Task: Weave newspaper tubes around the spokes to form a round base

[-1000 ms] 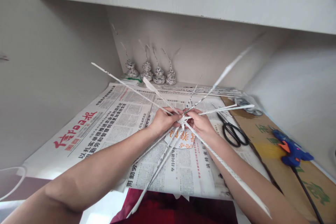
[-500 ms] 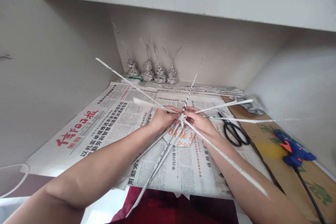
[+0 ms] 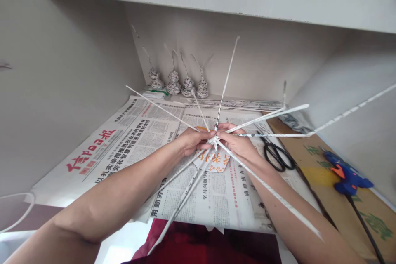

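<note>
Both my hands meet at the woven centre [image 3: 213, 140] of several thin rolled paper strips, which spread outward like spokes. My left hand [image 3: 193, 140] pinches the centre from the left with thumb and fingers. From the right, my right hand [image 3: 236, 139] grips the same hub. One long paper strip [image 3: 266, 191] runs down over my right forearm, and another [image 3: 227, 82] points up toward the back wall. Under my hands lies a white card with orange characters [image 3: 216, 163]. Part of the hub is hidden by my fingers.
Newspaper sheets [image 3: 123, 148] cover the table. Several woven paper gourds [image 3: 173, 83] stand at the back beside a bundle of paper sticks [image 3: 235, 104]. To the right lie black-handled scissors [image 3: 275, 154], a cardboard piece [image 3: 315, 165] and a blue glue gun [image 3: 346, 175]. A shelf edge [image 3: 198, 6] overhangs.
A strip on the left has swung upward toward the back, away from my left hand. The right-hand strip now rises at a bend. Both hands stay at the centre.
</note>
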Available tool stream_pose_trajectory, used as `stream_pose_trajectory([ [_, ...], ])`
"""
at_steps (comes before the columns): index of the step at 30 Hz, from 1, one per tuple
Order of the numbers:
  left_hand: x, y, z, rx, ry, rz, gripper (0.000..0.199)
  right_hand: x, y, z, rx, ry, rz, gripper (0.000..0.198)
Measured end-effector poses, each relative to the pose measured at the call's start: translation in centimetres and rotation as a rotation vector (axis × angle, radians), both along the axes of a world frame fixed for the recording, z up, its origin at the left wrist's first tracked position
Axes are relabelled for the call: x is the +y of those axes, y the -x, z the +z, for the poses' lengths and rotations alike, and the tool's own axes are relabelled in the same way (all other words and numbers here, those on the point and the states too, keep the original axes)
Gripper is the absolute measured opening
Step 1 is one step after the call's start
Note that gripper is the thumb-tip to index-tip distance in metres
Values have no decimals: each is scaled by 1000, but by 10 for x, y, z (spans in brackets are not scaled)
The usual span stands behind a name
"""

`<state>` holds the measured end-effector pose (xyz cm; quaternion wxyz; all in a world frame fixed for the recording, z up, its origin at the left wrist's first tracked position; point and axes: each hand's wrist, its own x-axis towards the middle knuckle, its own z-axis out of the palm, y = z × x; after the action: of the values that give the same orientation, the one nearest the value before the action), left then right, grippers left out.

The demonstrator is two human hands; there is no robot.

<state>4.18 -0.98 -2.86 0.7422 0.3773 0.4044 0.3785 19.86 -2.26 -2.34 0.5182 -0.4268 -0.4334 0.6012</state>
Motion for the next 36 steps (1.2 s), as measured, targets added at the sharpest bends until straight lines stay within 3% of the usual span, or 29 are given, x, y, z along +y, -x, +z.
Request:
stream_pose_trajectory([
  [6, -2, -3, 8, 7, 50, 66, 7, 0, 0, 6, -31, 37, -7, 35],
  [10, -4, -6, 4, 61, -54, 181, 12, 1, 2, 1, -57, 72, -9, 31],
  [14, -3, -7, -2, 97, -174, 243, 22, 2, 1, -7, -152, 13, -35, 29],
  [18, 0, -4, -1, 101, -130, 218, 23, 2, 0, -7, -168, -44, -36, 29],
  [22, 1, -1, 5, 79, -74, 186, 16, 2, 1, -4, -112, -5, -28, 31],
  [27, 0, 1, 9, 69, -100, 141, 19, 2, 0, -6, -133, -20, -28, 32],
  [36, -3, -12, -2, 193, -191, 357, 26, 0, 2, -6, -482, -242, -101, 17],
])
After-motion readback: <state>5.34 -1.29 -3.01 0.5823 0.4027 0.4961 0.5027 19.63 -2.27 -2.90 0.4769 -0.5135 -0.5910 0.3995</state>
